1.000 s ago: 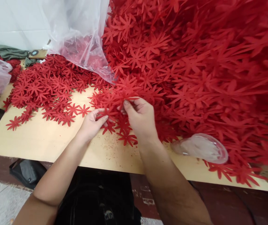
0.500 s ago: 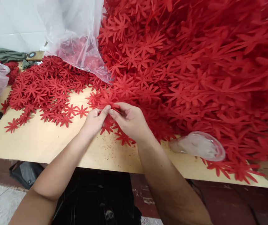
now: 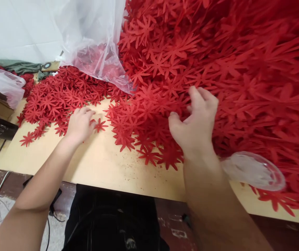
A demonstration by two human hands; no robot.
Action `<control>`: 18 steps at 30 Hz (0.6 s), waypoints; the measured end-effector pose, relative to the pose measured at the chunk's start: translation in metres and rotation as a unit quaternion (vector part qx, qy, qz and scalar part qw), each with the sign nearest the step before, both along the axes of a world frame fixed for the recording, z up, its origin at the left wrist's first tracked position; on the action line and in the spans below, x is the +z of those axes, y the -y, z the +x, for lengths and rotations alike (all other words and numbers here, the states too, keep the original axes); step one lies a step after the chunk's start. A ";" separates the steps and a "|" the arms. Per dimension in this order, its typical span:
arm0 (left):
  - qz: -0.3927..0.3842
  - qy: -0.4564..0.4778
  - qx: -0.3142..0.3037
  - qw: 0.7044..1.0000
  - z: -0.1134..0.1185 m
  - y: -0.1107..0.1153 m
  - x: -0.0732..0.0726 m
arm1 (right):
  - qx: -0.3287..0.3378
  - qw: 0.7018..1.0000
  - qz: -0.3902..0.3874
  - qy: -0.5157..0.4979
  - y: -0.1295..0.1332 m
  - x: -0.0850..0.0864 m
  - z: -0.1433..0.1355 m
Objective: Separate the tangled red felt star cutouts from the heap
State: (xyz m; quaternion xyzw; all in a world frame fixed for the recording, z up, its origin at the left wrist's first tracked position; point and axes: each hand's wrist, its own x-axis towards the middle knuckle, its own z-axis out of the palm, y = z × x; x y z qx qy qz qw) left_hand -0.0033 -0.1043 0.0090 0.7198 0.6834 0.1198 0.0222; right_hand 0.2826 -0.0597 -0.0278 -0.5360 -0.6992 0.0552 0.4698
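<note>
Left hand (image 3: 80, 123) lies flat and released on flat red flower-shaped cutouts (image 3: 60, 99); right hand (image 3: 195, 120) hovers loose-fingered, grasping nothing, over the big red flower heap (image 3: 230, 69).

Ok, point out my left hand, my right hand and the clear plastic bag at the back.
left hand (image 3: 79, 124), head view, on the back of the hand.
right hand (image 3: 195, 122), head view, on the back of the hand.
clear plastic bag (image 3: 94, 38), head view, on its crumpled front side.
</note>
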 end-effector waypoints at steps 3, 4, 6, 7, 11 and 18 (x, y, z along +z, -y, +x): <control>-0.050 -0.100 0.033 0.993 -0.024 0.007 -0.005 | -0.022 1.000 0.009 0.004 0.014 0.015 -0.011; -0.057 -0.113 0.037 0.991 -0.027 0.008 -0.007 | -0.017 1.000 0.009 0.001 0.018 0.020 -0.016; -0.048 -0.120 0.039 0.991 -0.026 0.009 -0.009 | -0.009 1.000 0.019 -0.001 0.026 0.027 -0.026; -0.035 -0.116 0.041 0.992 -0.023 0.008 -0.008 | -0.006 1.000 0.025 -0.001 0.030 0.030 -0.029; 0.020 -0.072 0.045 0.996 -0.010 0.001 0.000 | 0.012 1.000 0.027 0.003 0.043 0.034 -0.037; -0.060 -0.032 -0.034 0.997 0.005 0.004 -0.009 | 0.096 0.995 0.002 -0.016 0.056 0.033 -0.043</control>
